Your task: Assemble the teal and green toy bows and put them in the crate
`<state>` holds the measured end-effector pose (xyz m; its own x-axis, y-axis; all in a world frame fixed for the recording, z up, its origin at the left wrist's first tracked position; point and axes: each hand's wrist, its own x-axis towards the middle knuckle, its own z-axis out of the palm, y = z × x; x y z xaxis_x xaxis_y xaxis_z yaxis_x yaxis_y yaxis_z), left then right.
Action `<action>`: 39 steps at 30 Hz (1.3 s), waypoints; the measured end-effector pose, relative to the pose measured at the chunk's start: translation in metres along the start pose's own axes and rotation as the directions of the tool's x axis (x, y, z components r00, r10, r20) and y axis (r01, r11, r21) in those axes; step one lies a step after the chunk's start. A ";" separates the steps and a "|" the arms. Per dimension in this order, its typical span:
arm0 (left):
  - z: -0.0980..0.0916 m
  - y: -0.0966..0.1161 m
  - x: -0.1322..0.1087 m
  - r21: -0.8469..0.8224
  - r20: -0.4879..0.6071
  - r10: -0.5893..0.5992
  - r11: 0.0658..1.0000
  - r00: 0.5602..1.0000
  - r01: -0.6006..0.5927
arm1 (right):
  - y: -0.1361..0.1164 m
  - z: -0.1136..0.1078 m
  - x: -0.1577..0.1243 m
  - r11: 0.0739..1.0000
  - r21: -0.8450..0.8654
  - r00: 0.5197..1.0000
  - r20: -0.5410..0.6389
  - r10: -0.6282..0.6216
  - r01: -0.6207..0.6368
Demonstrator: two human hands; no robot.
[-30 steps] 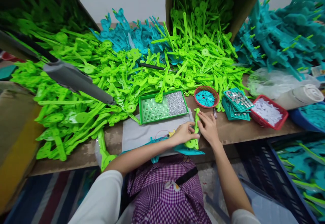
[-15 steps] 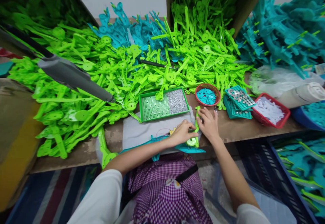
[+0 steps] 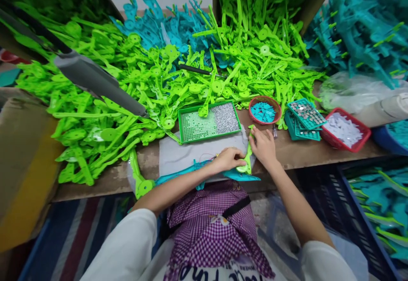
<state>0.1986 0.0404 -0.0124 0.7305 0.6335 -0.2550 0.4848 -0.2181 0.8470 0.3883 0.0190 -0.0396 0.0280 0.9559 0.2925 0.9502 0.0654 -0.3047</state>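
A lime-green plastic part [image 3: 250, 147], long with a round end, lies over the right end of a longer teal plastic part [image 3: 178, 174] at the table's front edge. My left hand [image 3: 230, 160] has its fingers curled onto the round end. My right hand [image 3: 264, 147] rests along the upper right side, thumb and fingertips against the narrow end. Thin red wire [image 3: 205, 157] shows left of my left hand. Under these lies a grey cloth [image 3: 172, 153]. My fingers hide part of the green piece.
Behind the cloth stands a green tray [image 3: 197, 126] of small metal pieces. To its right are a red basket [image 3: 264, 110] of teal bits, stacked teal trays [image 3: 306, 119] and a red basket [image 3: 346, 130] of white pieces. Piled lime-green parts [image 3: 111, 102] and a grey power tool [image 3: 98, 81] lie left.
The view has shifted a little, so the table appears higher. My left fingers have closed further over the round end. My right hand stays beside the green part.
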 end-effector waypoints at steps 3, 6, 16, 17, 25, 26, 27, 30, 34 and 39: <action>0.002 0.005 -0.006 0.115 -0.053 0.036 0.993 0.998 -0.029 | 0.001 0.001 0.001 1.000 0.013 1.000 -0.003 0.010 -0.010; 0.003 0.005 -0.007 0.084 -0.043 0.020 0.996 0.999 -0.016 | 0.007 0.000 0.006 0.998 0.064 1.000 0.011 0.009 -0.009; 0.003 0.001 -0.004 0.120 -0.030 0.029 0.992 0.999 -0.025 | 0.011 -0.008 0.024 0.995 -0.091 0.990 0.136 -0.030 0.042; 0.002 0.001 -0.004 0.126 -0.027 0.027 0.992 0.999 -0.023 | 0.010 -0.009 0.024 0.995 -0.094 0.989 0.145 -0.025 0.039; -0.008 0.002 -0.001 0.079 0.003 0.014 0.997 1.000 -0.014 | 0.003 -0.005 0.023 0.996 -0.083 0.989 0.137 0.056 -0.045; -0.010 0.003 0.001 0.097 -0.002 0.002 0.995 1.000 -0.001 | 0.002 -0.004 0.026 0.995 -0.079 0.988 0.139 0.069 -0.059; -0.011 0.004 0.002 0.116 -0.006 -0.009 0.993 1.000 0.010 | 0.001 -0.003 0.029 0.995 -0.073 0.986 0.142 0.083 -0.074; -0.014 0.006 0.007 0.136 -0.011 -0.027 0.990 1.000 0.028 | -0.002 -0.009 0.032 0.995 0.000 0.983 0.159 0.094 -0.095; -0.014 0.001 0.008 0.082 -0.001 -0.030 0.996 1.000 0.030 | -0.005 -0.035 -0.004 0.954 0.260 0.972 0.217 0.090 -0.147; -0.012 -0.001 0.005 0.070 -0.014 -0.010 0.998 1.000 0.011 | -0.009 -0.046 -0.062 0.838 0.353 0.836 0.511 0.200 -0.416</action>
<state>0.1959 0.0526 -0.0085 0.7187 0.6462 -0.2567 0.5251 -0.2624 0.8096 0.3928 -0.0539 -0.0133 0.0545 0.9587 -0.2792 0.6751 -0.2414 -0.6971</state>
